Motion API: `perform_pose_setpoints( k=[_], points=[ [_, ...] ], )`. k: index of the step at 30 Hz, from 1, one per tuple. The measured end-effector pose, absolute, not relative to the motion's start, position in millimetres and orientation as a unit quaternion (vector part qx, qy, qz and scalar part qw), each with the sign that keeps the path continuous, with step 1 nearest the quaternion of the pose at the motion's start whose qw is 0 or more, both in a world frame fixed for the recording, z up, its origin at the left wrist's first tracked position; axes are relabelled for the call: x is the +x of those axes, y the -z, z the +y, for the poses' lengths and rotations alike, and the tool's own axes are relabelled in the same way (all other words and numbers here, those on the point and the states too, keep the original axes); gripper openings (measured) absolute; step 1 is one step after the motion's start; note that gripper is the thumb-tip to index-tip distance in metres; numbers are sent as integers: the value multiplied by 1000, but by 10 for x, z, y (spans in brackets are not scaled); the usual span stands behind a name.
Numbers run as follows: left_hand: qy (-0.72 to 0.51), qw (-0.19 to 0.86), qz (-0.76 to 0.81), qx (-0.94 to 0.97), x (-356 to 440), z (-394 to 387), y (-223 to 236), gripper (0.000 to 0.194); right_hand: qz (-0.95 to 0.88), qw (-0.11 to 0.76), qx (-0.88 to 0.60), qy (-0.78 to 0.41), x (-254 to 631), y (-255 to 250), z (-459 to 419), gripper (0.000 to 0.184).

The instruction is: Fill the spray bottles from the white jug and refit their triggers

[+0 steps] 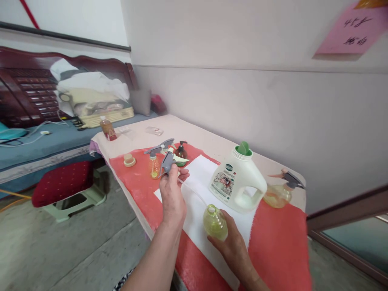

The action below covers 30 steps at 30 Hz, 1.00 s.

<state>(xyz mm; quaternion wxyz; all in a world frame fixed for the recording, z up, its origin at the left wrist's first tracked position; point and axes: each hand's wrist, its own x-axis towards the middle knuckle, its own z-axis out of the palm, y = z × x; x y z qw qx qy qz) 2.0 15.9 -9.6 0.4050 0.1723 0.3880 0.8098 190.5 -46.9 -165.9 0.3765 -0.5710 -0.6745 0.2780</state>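
Observation:
My left hand (pixel 173 186) grips a grey spray nozzle (pixel 167 162), its thin clear dip tube (pixel 194 191) slanting down toward the mouth of a bottle. That green translucent bottle (pixel 214 223) is uncapped and tilted, and the fingers of my right hand (pixel 228 238) wrap around it. Whether the tube's end touches the bottle's rim I cannot tell. Behind the bottle stands a large white detergent jug (pixel 238 178) with a green cup (pixel 243 148) in its open mouth. A white sheet (pixel 198 171) lies beneath both.
A clear orange-tinted spray bottle (pixel 154 166) and a brown pump bottle (pixel 181 151) stand beyond my left hand. Another spray bottle (pixel 279 194) is at the right. A drink bottle (pixel 108 128) stands at the far left corner, and a red stool (pixel 65 182) beside the table.

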Motion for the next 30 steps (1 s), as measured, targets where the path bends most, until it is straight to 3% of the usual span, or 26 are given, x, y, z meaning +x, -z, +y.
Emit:
perform_pose_setpoints(
  k=[12, 20, 30],
  points=[
    [-767, 425, 426, 224, 170, 105, 167, 27, -736, 344, -555, -181, 1928, 1419, -562, 73],
    [-730, 474, 413, 267, 407, -19, 265, 27, -718, 419, -533, -155, 1923, 1113, -694, 72],
    [-661, 591, 384, 258, 738, -170, 341, 31, -715, 448, -530, -85, 2083, 1023, -705, 76]
  ],
)
